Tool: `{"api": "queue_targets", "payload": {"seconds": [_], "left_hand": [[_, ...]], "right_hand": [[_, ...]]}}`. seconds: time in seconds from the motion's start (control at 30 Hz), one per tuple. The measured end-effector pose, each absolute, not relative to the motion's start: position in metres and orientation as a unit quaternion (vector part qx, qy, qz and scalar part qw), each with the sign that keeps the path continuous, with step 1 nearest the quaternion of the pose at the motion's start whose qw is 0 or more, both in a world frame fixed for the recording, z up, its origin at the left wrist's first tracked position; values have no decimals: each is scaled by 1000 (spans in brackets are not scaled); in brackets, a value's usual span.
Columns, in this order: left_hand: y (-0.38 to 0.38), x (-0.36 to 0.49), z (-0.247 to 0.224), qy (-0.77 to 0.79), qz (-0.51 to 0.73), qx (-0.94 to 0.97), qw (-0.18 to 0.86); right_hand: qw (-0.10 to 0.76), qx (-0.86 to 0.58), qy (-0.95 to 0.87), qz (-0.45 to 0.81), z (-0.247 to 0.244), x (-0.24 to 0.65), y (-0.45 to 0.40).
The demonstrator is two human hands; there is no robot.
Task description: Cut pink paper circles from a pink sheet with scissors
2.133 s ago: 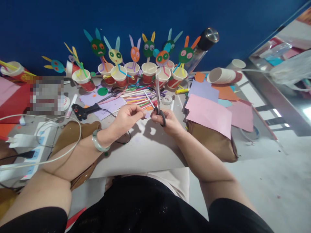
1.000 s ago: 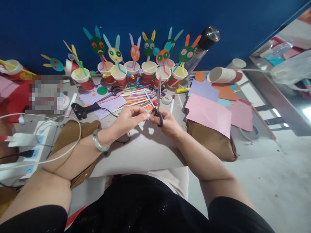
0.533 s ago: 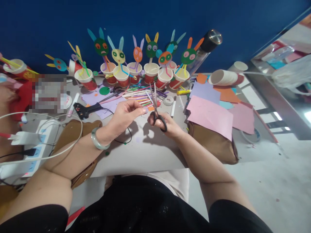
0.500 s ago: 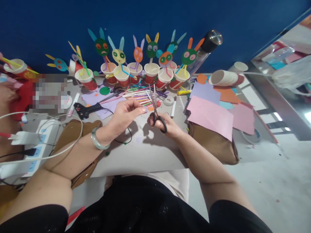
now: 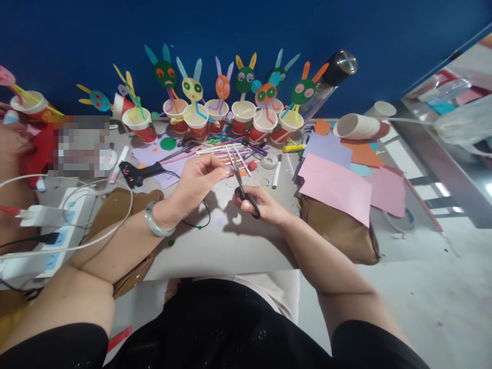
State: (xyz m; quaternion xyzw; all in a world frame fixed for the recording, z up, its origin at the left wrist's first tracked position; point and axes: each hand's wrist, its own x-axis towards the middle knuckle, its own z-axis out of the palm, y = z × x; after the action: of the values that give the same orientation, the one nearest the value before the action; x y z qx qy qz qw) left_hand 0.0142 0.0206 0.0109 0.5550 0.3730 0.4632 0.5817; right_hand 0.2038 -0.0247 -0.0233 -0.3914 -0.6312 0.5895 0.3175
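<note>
My left hand point(image 5: 202, 179) is closed in a pinch on a small piece of purple paper point(image 5: 231, 169), mostly covered by the fingertips. My right hand point(image 5: 259, 202) grips scissors point(image 5: 242, 185) by their black handles, with the metal blades pointing up and toward the left fingertips. The blades stand slightly apart, close beside the purple piece; whether they touch it I cannot tell. Beyond both hands lies a pile of coloured sticks point(image 5: 223, 147). A black glue gun point(image 5: 142, 173) rests to the left of my left hand, on purple paper sheets point(image 5: 168, 177).
Several paper cups point(image 5: 195, 122) holding rabbit-faced stick figures line the back. A glass bottle point(image 5: 326, 84) leans behind them. Pink paper point(image 5: 336, 184) lies over a brown pouch point(image 5: 342, 230) at right. A power strip point(image 5: 67, 220) with cables and another person's hand point(image 5: 15, 141) are at left.
The scissors have swung left and down, bringing their blades nearer the purple piece. My left hand keeps its pinch, almost in place. The view has shifted slightly.
</note>
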Motion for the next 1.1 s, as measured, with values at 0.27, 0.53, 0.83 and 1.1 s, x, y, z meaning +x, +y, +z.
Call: {"api": "queue_targets", "payload": {"seconds": [0.27,0.53,0.83,1.1], "left_hand": [[20,14,12,368,463,552,588],[20,14,12,369,462,554,586],[21,14,10,362,469,550,588],[21,13,9,361,470,548,590]], "right_hand": [[315,-398,-634,583,-25,203,-24],[312,-404,-630,585,-28,205,-24],[313,-411,-627,583,-29,204,-24],[314,-411,-628,581,-31,204,-24]]}}
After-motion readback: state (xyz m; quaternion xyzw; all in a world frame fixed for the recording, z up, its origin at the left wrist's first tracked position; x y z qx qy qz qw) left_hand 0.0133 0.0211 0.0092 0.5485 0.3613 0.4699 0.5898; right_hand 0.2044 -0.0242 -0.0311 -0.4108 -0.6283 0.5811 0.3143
